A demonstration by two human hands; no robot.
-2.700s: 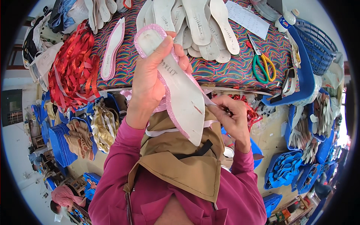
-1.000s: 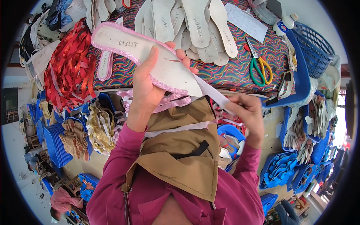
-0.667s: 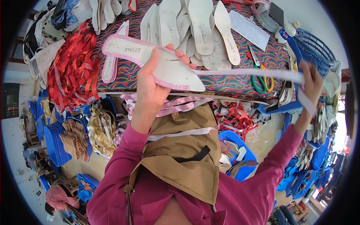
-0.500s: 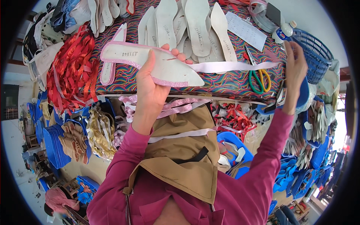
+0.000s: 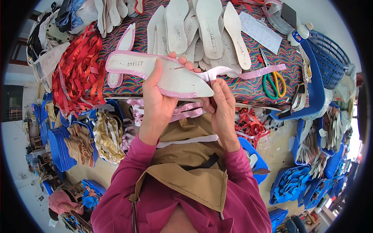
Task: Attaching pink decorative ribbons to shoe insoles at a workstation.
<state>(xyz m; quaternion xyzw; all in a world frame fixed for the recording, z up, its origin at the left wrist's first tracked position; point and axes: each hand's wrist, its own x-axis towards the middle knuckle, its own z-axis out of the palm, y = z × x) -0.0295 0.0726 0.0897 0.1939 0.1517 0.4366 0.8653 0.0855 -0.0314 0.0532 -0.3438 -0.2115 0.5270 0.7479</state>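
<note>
A white insole with a glittery pink strip along its edge lies across my left hand, thumb on top and fingers curled round the far edge. Its pointed toe aims right. At that toe, my right hand pinches the pink strip, whose loose tail trails right over the table; its pale underside shows near the fingers. Just beyond the tail's end rest scissors with a green and a yellow handle. Another pink-edged insole lies behind my left hand.
Plain white insoles are piled on the patterned tablecloth, beside a paper sheet. Red ribbons hang at the left. A white bottle and blue basket stand at the right. Below are tubs of shoe parts.
My right hand has come in from the far right to the insole's toe, and the strip, formerly stretched out, now lies slack. My left hand still holds the insole.
</note>
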